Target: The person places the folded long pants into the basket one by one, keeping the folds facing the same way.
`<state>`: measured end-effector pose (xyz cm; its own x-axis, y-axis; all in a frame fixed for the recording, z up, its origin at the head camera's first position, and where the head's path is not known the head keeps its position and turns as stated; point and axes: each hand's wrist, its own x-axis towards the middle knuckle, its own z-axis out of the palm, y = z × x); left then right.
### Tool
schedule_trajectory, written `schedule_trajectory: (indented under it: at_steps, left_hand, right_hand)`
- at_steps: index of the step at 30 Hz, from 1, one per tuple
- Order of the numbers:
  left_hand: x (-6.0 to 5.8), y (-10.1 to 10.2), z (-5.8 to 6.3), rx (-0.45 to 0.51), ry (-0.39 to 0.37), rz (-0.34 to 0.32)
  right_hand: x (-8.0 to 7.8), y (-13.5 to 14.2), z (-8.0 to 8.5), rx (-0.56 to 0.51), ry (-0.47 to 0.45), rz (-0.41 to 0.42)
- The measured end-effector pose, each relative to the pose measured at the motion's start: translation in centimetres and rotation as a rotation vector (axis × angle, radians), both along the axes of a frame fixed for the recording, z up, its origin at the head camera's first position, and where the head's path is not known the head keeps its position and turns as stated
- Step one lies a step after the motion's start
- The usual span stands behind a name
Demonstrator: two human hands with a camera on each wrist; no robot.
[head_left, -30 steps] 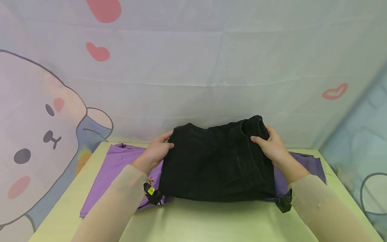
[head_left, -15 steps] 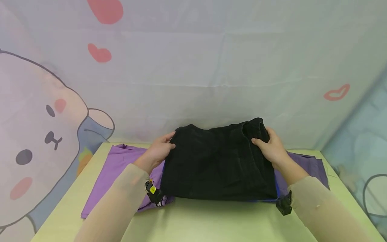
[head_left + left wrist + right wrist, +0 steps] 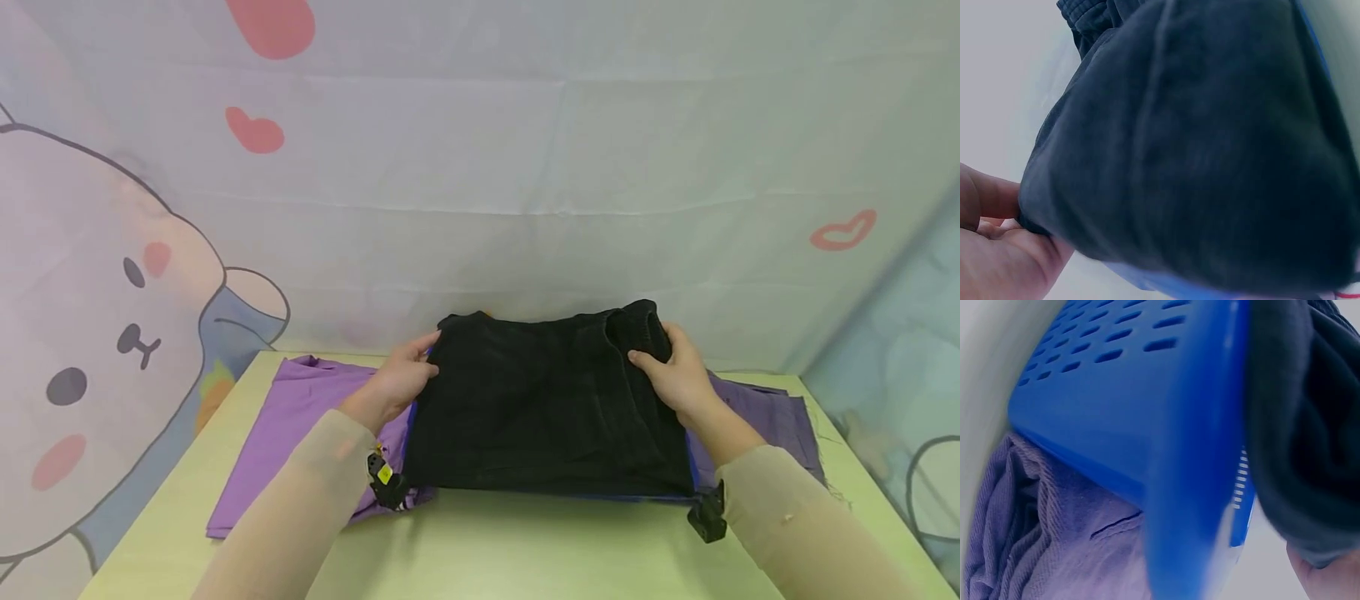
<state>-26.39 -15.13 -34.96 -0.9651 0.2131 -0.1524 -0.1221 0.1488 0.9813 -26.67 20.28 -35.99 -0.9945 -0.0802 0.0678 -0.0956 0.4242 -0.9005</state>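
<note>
Both hands hold a folded pair of black trousers [image 3: 540,400] with a gathered elastic waistband, stretched between them over a blue basket [image 3: 409,425]. My left hand [image 3: 397,379] pinches the left edge, which also shows in the left wrist view between its thumb and fingers. My right hand [image 3: 678,379] grips the folded right edge, thumb on top. In the right wrist view the slotted wall of the basket [image 3: 1104,406] stands close beside the trousers [image 3: 1297,425]. The trousers hide most of the basket and its inside from the head view.
A folded purple garment [image 3: 300,425] lies on the pale table [image 3: 525,550] left of the basket. A folded greyish-purple garment [image 3: 772,417] lies to its right. Behind the table hangs a printed white cloth backdrop [image 3: 525,167].
The black trousers have come down slightly at the top and lie flatter over the basket. More blue shows along their sides. Both hands keep their hold.
</note>
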Motion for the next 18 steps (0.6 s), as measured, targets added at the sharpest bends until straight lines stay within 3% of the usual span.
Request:
schedule_trajectory:
  at_steps: [10,18]
  left_hand:
    - [-0.6,0.2,-1.3,-0.059,0.016,0.049]
    - [-1.0,0.6,-1.8,-0.298,0.069,0.063]
  right_hand:
    - [-0.3,0.1,-0.7,0.035,0.024,-0.032]
    - [-0.6,0.4,-1.6,0.109,0.057,-0.074]
